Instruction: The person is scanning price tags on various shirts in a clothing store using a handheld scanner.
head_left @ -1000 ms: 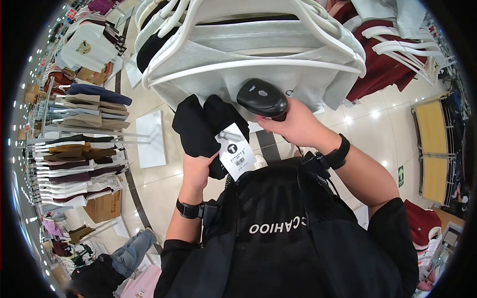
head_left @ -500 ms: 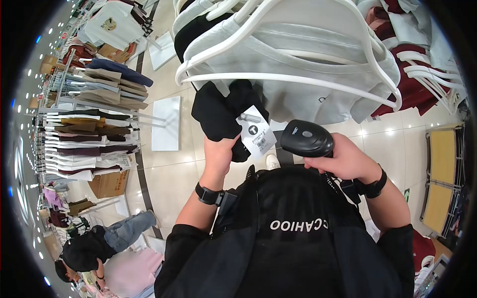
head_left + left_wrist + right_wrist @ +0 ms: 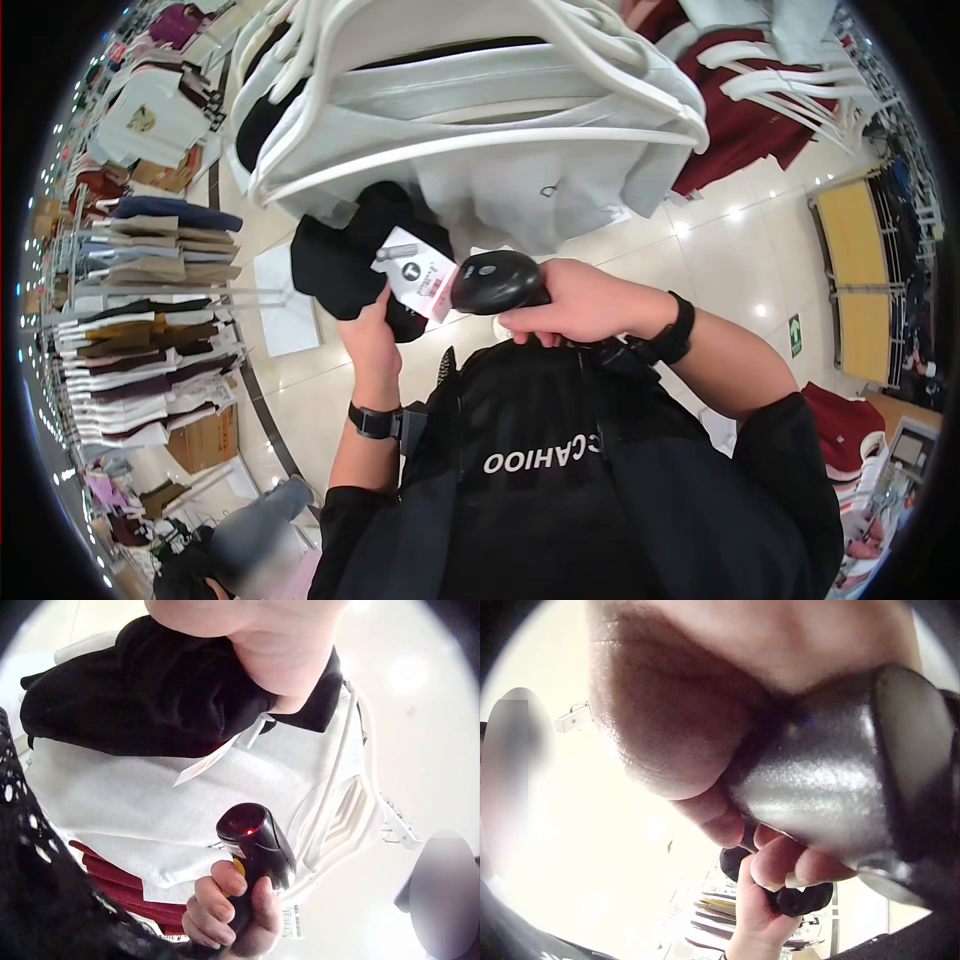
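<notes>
In the head view my left hand (image 3: 370, 340) holds a bunched black cloth garment (image 3: 332, 268). A white hang tag (image 3: 408, 262) with a round black logo lies against the cloth by the fingers. My right hand (image 3: 605, 300) grips a black handheld barcode scanner (image 3: 494, 282) by its handle, its head right at the tag's edge. Reddish light falls on the printed lower part of the tag. From the left wrist, a red glow shows in the window of the scanner (image 3: 251, 832), with the fingers (image 3: 229, 879) wrapped round the handle below.
Light grey tops on white hangers (image 3: 480, 150) hang just ahead of both hands. Dark red garments (image 3: 750, 100) hang to the right, and a rack of folded-over clothes (image 3: 150, 340) stands left. A cardboard box (image 3: 205, 440) sits beneath that rack. Another person (image 3: 240, 540) is at lower left.
The scanner was lowered away from the clothes, then moved left up to the tag. Reddish light now shows on the tag. The left hand keeps hold of the black garment.
</notes>
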`<control>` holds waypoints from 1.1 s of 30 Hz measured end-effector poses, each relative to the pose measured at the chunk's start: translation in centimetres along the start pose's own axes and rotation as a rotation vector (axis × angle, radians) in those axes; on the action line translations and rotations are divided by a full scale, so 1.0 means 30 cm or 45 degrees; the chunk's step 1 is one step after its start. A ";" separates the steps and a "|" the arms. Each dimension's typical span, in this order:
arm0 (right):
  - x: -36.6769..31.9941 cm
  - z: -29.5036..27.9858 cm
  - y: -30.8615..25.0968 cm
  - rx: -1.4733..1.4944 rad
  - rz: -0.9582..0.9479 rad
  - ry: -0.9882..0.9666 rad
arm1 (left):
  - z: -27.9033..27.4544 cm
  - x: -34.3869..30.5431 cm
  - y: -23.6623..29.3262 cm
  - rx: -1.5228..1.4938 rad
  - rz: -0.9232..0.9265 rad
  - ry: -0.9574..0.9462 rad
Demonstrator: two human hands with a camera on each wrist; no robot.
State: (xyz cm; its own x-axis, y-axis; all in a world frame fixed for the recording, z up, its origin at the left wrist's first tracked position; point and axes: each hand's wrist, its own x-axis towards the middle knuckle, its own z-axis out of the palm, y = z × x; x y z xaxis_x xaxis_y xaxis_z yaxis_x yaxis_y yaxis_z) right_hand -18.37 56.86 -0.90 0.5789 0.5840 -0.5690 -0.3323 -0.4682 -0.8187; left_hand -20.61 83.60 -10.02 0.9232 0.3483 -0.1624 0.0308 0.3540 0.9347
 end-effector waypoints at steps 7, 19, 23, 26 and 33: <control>0.017 0.015 -0.023 -0.016 -0.035 0.039 | -0.005 0.009 -0.007 0.035 0.019 0.019; 0.072 0.005 0.122 -0.983 -0.616 0.722 | -0.015 0.006 -0.023 0.013 0.030 -0.009; 0.077 -0.002 0.122 -1.022 -0.572 0.737 | -0.021 0.005 -0.025 0.046 0.041 -0.027; 0.083 0.002 0.115 -1.024 -0.566 0.739 | -0.007 -0.005 -0.008 0.115 0.041 -0.001; 0.104 0.031 0.089 -0.805 -0.784 0.766 | -0.004 -0.049 -0.020 0.549 -0.016 -0.137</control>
State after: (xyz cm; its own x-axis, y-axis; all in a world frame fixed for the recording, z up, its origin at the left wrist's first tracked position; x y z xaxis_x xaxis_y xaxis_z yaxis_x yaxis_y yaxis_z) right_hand -18.14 58.05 -4.93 0.8452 0.4949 0.2018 0.4890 -0.5638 -0.6656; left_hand -22.04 82.99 -10.38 0.9556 0.2458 -0.1623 0.1784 -0.0447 0.9829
